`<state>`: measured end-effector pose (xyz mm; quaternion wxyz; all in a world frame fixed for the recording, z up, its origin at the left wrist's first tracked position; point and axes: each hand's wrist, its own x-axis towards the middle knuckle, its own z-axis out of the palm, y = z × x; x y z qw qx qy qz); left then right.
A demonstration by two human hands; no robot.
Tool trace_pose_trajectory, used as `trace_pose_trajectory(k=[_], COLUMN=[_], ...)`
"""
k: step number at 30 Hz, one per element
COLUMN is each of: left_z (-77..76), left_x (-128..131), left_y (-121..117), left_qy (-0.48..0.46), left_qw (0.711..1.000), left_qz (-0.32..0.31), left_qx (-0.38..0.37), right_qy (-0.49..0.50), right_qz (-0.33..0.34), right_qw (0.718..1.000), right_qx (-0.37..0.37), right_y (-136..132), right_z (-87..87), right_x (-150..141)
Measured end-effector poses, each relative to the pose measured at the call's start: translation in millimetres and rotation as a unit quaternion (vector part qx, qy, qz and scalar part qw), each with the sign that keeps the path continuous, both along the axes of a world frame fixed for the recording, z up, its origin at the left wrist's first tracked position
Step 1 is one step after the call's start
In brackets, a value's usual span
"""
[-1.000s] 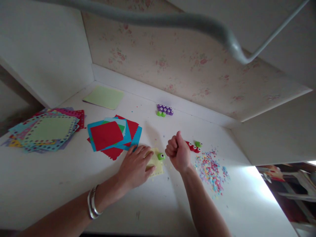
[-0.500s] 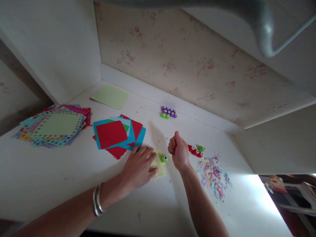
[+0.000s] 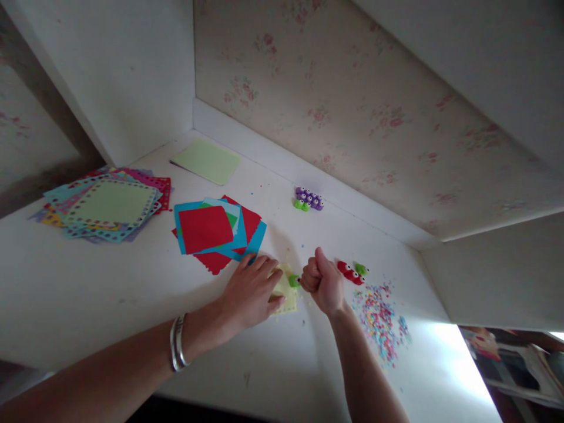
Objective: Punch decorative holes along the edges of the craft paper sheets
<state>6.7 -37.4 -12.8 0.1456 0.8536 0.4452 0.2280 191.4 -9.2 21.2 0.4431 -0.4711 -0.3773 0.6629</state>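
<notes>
My left hand (image 3: pixel 252 292) lies palm down with its fingers spread on a small pale yellow sheet of paper (image 3: pixel 288 302), which has a row of punched holes along its lower edge. On that sheet sits a small green piece with a white eye (image 3: pixel 294 281). My right hand (image 3: pixel 325 283) is a fist, thumb on top, right beside the green piece; whether they touch I cannot tell. Nothing sticks out of the fist. Just to its right are red eyed pieces (image 3: pixel 351 273) and another green eyed piece (image 3: pixel 362 268).
Purple eyed pieces (image 3: pixel 309 198) stand near the wall with green ones. Red and blue paper sheets (image 3: pixel 206 230) overlap left of centre. Further left is a pile of hole-edged sheets (image 3: pixel 112 201); pale green paper (image 3: pixel 207 161) lies behind. Colourful paper bits (image 3: pixel 382 320) are scattered at right.
My right fist has come down slightly and now partly covers the eye of the green piece. My left hand stays on the yellow sheet. The camera view has shifted a little.
</notes>
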Motion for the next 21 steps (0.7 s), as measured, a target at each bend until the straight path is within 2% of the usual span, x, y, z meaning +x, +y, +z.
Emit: trace_pose_trajectory(k=[12, 17, 21], left_z=[-1.1, -3.8, -5.3], left_x=[0.0, 0.8, 1.4], left_y=[2.1, 3.0, 3.1], left_qy=[0.003, -0.012, -0.027], left_qw=[1.0, 1.0, 0.999], left_qz=[-0.004, -0.007, -0.006], left_qx=[-0.016, -0.027, -0.029], right_qy=[-0.166, -0.196, -0.21], right_qz=[0.019, 0.025, 0.003], right_qw=[0.983, 0.974, 0.973], right_qx=[0.073, 0.11, 0.097], right_y=[-5.6, -10.3, -11.4], right_z=[-20.8, -28.0, -31.1], right_x=[3.3, 5.3, 3.4])
